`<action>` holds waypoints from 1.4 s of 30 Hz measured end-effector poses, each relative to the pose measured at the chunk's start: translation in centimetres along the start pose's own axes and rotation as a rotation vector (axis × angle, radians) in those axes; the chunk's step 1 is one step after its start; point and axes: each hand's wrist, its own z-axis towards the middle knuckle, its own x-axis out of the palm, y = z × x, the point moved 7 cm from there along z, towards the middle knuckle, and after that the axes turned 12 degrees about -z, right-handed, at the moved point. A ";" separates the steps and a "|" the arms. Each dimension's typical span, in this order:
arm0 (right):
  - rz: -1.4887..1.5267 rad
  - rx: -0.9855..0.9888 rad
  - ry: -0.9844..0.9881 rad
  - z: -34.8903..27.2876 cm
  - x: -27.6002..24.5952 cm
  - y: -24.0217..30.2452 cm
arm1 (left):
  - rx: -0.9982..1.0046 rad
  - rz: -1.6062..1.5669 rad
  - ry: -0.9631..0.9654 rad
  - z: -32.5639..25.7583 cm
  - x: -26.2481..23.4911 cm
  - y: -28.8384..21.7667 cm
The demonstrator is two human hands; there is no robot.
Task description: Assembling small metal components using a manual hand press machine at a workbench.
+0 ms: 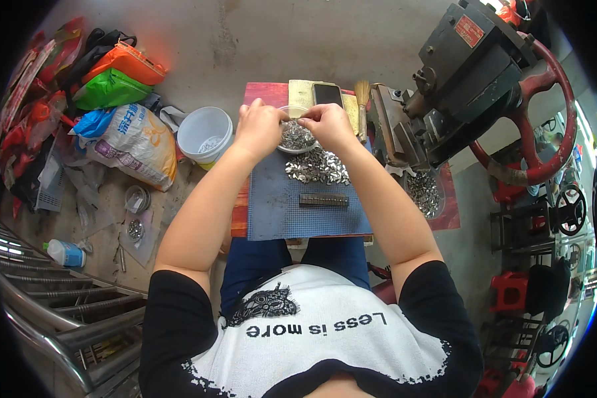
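Observation:
Both hands meet over a clear round bowl (297, 150) filled with small shiny metal pieces. My left hand (260, 126) is at the bowl's left side, thumb and fingers pinched together. From the right, my right hand (328, 124) comes in with its fingers pinched too. Whatever lies between the fingertips is too small to make out. Just nearer than the bowl, a loose pile of small metal pieces (317, 167) spreads over a blue gridded mat (265, 215). A dark slotted metal bar (324, 199) lies on the mat, closer to me.
A phone (328, 95) rests on a yellow cloth (300, 91), beside a brush (362, 96). A heavy press (477, 73) with a red handwheel stands right, near more metal pieces (424, 192). Left are a white bucket (205, 129), sacks (136, 142) and metal railings (66, 331).

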 end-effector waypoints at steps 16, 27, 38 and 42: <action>-0.142 -0.066 -0.140 -1.1 -1.5 -0.7 | -0.017 -0.001 0.286 1.0 4.7 -0.1; -0.235 -0.214 0.098 -0.8 0.1 0.5 | 0.094 -0.123 0.163 0.5 3.2 -0.1; 0.132 -0.091 0.135 -0.2 0.1 0.0 | 0.057 -0.321 0.160 0.6 1.6 0.2; 0.025 -0.132 0.124 0.2 0.5 0.0 | 0.026 -0.400 0.192 0.5 1.7 0.4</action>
